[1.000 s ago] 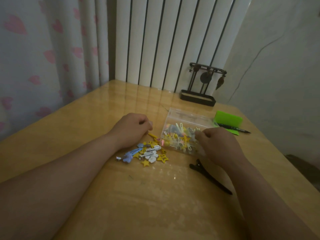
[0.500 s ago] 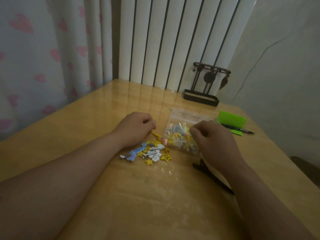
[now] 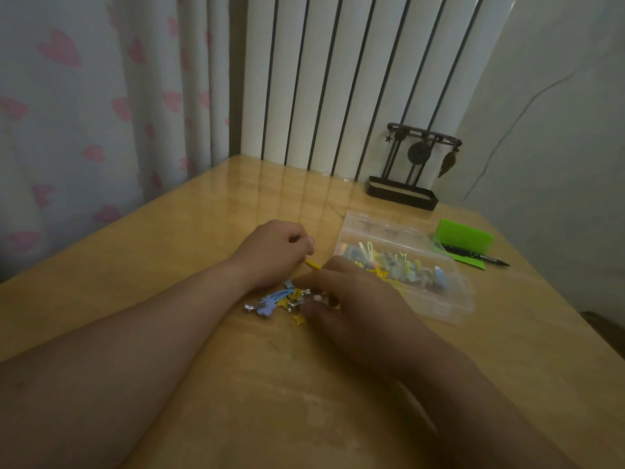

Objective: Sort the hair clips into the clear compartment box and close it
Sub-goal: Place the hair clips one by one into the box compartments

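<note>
the left hand (image 3: 274, 255) had its grip curled on a yellow clip (image 3: 313, 264). the right hand (image 3: 358, 299) covered the loose clips (image 3: 274, 299), its grip too blurred to tell. pinching one clip alone for the clear box (image 3: 439, 306) seemed wisest.

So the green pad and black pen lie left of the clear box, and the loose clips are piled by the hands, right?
Not quite. The head view shows the green pad and black pen right of the clear box, not left. The loose clips are indeed piled by the left hand and right hand.
</note>
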Demonstrator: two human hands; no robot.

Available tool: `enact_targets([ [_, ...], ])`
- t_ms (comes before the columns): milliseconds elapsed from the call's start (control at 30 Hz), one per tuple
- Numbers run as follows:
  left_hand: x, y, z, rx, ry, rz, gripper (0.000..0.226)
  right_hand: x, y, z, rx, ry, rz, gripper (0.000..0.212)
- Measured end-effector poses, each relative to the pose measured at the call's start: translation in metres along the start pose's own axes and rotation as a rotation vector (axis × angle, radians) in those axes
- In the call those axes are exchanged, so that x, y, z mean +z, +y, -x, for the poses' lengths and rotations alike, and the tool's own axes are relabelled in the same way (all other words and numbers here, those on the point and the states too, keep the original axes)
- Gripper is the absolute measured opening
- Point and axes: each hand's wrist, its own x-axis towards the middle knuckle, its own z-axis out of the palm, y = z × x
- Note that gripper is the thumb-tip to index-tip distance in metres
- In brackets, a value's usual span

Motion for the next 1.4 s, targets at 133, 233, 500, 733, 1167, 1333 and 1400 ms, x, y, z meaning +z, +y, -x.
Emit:
enact_targets([
  [133,0.0005,0.0007,0.0003,0.004,0.001,0.001,0.025,0.0009,-0.0005,0.0011,0.009,-0.078,0.029,0.031],
  [233,0.0006,-0.0009,-0.0003,-0.001,-0.003,0.008,0.026,-0.0012,-0.0003,0.0013,0.017,-0.081,0.010,0.024],
  [500,0.0019,0.0008,-0.0002,0.003,0.017,0.003,0.024,-0.0022,0.0002,0.0037,0.009,-0.084,0.033,0.023],
  [733,0.0011,0.0023,0.0006,-0.004,0.015,0.006,0.025,-0.0027,-0.0027,0.0029,0.034,-0.122,0.055,0.024],
  [1167,0.0006,0.0022,0.0010,-0.007,0.005,-0.001,0.025,-0.0053,-0.0081,0.0023,-0.015,-0.093,0.090,0.020],
  [1333,0.0005,0.0021,0.0006,-0.007,0.005,0.003,0.024,-0.0022,-0.0053,0.0014,-0.053,-0.107,0.145,0.027],
  [1400,0.0004,0.0019,0.0007,-0.009,0.005,0.005,0.024,-0.0024,-0.0038,0.0011,-0.048,-0.093,0.141,0.024],
])
